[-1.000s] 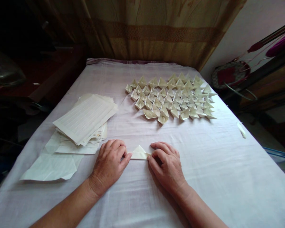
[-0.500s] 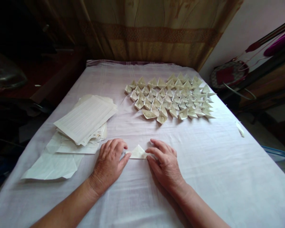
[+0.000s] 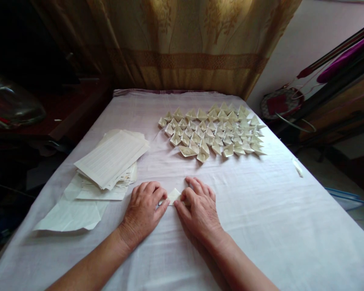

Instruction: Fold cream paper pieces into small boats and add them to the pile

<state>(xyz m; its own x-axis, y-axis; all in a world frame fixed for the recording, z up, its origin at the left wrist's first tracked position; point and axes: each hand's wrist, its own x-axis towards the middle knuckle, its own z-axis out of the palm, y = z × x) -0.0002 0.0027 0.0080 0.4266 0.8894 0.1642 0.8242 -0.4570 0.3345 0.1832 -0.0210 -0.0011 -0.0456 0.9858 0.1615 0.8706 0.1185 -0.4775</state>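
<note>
A small piece of folded paper (image 3: 174,195) with a peaked top lies flat on the white cloth between my hands. My left hand (image 3: 145,206) pinches its left end between thumb and curled fingers. On the other side, my right hand (image 3: 198,208) has thumb and index finger closed on the right part, covering that corner. Beyond my hands stand several rows of folded paper boats (image 3: 212,133). To the left of my left hand rests a stack of paper sheets (image 3: 112,157), the top one lined or printed.
A loose creased sheet (image 3: 69,212) sticks out from under the stack. The cloth-covered table (image 3: 261,226) ends at a patterned curtain (image 3: 182,60). A paper scrap (image 3: 297,167) lies near the right edge. At left, a clear container (image 3: 13,101) sits on a dark red surface.
My right hand has slid left along the folded paper and closed its thumb and index finger on it. My left hand still holds the left end. The camera view has shifted slightly.
</note>
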